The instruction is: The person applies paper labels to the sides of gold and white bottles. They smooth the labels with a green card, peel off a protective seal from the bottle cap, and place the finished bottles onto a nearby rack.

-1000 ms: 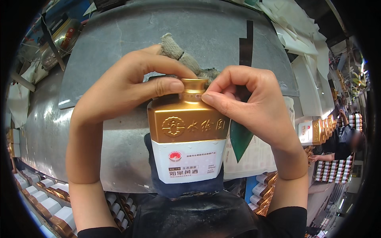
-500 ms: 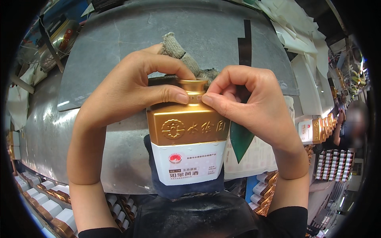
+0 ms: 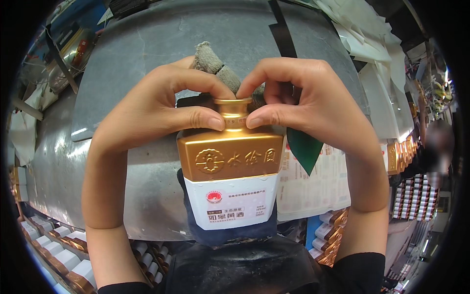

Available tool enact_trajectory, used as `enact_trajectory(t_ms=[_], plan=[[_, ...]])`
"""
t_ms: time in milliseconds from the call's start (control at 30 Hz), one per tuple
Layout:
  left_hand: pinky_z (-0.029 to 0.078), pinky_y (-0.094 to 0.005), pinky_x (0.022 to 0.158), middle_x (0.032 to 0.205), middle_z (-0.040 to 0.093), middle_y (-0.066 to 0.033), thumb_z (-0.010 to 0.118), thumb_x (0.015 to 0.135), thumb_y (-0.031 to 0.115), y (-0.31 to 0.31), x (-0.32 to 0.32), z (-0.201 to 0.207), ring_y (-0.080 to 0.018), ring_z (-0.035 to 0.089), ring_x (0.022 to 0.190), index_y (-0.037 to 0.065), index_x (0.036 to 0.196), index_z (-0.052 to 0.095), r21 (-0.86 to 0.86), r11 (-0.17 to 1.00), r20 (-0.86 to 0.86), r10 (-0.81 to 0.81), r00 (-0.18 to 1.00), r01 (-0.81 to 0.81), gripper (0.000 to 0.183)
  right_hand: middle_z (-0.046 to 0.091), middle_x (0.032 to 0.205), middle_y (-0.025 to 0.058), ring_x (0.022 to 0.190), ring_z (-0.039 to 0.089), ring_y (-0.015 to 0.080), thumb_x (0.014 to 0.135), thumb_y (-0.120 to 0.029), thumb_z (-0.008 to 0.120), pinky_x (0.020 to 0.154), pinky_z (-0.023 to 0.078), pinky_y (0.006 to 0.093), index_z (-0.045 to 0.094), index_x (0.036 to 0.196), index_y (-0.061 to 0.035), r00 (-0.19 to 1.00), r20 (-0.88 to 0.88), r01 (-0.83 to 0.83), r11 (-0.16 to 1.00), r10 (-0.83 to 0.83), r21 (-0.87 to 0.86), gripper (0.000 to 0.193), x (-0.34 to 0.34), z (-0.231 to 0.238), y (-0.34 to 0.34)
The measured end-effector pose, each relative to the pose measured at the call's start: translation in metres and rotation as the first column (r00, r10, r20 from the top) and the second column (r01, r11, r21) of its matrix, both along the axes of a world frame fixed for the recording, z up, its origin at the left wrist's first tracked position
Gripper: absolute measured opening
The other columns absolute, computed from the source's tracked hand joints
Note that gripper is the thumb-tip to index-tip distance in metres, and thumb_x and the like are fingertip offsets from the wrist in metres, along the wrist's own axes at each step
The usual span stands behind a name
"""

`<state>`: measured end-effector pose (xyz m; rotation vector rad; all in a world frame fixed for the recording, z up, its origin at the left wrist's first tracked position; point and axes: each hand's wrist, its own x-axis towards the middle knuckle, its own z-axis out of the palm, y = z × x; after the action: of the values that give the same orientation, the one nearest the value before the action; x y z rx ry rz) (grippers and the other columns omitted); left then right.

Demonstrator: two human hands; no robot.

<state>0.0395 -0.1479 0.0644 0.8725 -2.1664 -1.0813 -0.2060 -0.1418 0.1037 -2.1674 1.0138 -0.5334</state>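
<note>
A gold-and-white flat-sided bottle (image 3: 234,166) stands before me, slightly tilted, with embossed gold shoulders and a white label area. My left hand (image 3: 161,103) grips its neck, thumb in front and index finger behind the rim. From the other side my right hand (image 3: 298,93) pinches the same neck, thumb on the front. Between the thumbs a small band with faint marks shows on the neck. A long black strip with a green pointed end (image 3: 304,151) passes behind my right hand, seemingly tucked in its curled fingers; how it is held is hidden.
A grey knitted cloth (image 3: 209,60) lies behind the bottle on the grey metal table (image 3: 161,29). Printed sheets (image 3: 318,188) lie at the right. Rows of similar bottles (image 3: 54,245) stand low left, with more at the right. White sheeting (image 3: 352,27) hangs at the far right.
My right index finger has come over to the rim and the right thumb lies flatter on the neck. The black and green strip has tilted, its far end swinging left.
</note>
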Motion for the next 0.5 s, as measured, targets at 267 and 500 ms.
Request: enact_trajectory(t_ms=[267, 500], plan=[[0.041, -0.0309, 0.079, 0.085, 0.065, -0.0041, 0.082, 0.075, 0.03, -0.004, 0.001, -0.003, -0.0163, 0.054, 0.087, 0.003, 0.091, 0.073, -0.009, 1.0, -0.026, -0.03, 0.999, 0.03, 0.033, 0.047, 0.062, -0.0046, 0.058, 0.042, 0.0028, 0.077, -0.019, 0.081, 0.052, 0.033, 0.0211, 0.066, 0.093, -0.0053, 0.994, -0.021, -0.11, 0.994, 0.111, 0.016, 0.026, 0.003, 0.0, -0.012], [0.04, -0.0308, 0.081, 0.087, 0.063, -0.0037, 0.083, 0.073, 0.031, -0.002, -0.001, 0.002, -0.0162, 0.054, 0.089, 0.003, 0.09, 0.073, -0.022, 1.0, 0.04, -0.008, 0.999, 0.009, 0.034, 0.046, 0.061, -0.004, 0.057, 0.041, 0.0039, 0.078, -0.019, 0.08, 0.052, 0.032, 0.022, 0.065, 0.092, -0.005, 0.991, -0.029, -0.126, 0.99, 0.128, 0.056, 0.025, 0.004, 0.002, -0.016]])
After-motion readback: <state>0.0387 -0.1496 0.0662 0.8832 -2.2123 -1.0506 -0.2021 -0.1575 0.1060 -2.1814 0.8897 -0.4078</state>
